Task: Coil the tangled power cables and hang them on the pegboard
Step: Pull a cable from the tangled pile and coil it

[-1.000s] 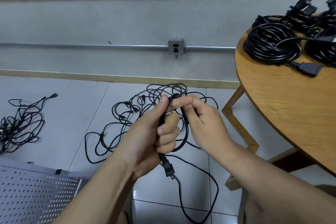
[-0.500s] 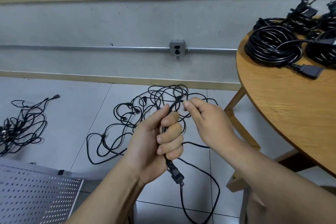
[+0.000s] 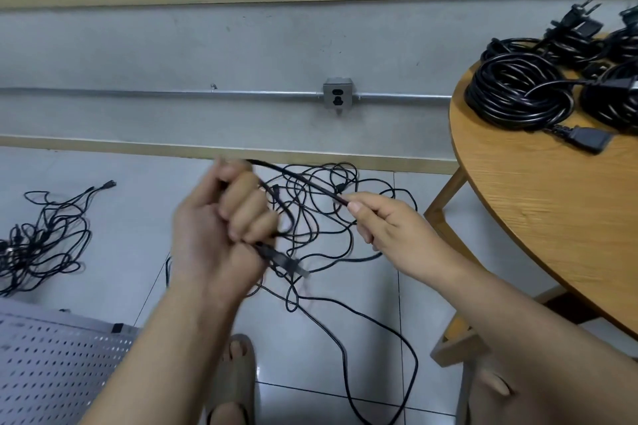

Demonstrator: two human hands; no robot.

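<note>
Between the hands: a taut stretch of black power cable [image 3: 300,179] ran from the top of the left fist down to the right fingertips. It was held well off the floor, apparently to measure out the next turn.
Left hand [image 3: 221,231]: its grip was clamped round the cable, fingers curled, with a small loop sticking out beside the knuckles. Motion blur hid how many turns lay inside. It looked like the anchor on which the coil was being built.
Plug [image 3: 286,262]: it hung just below the left fist, probably left out so that the coil started from that end.
Right hand [image 3: 383,228]: its grip was pinched together on the cable between thumb and forefinger, likely to guide slack toward the fist.
Floor tangle [image 3: 321,235]: a loose knot of cables lay on the tiles behind the hands. A strand trailed down from the hands toward it, but which one could not be told.
Second tangle [image 3: 41,235]: it lay well apart on the floor at the left, seemingly waiting its turn.
Desk [image 3: 552,217]: it carried the finished coils [image 3: 518,97] near its far edge, probably parked there until hanging.
Pegboard [image 3: 51,366]: it sat at the lower left beside the left forearm, with no cable seen on it, so hanging looked not yet begun.
</note>
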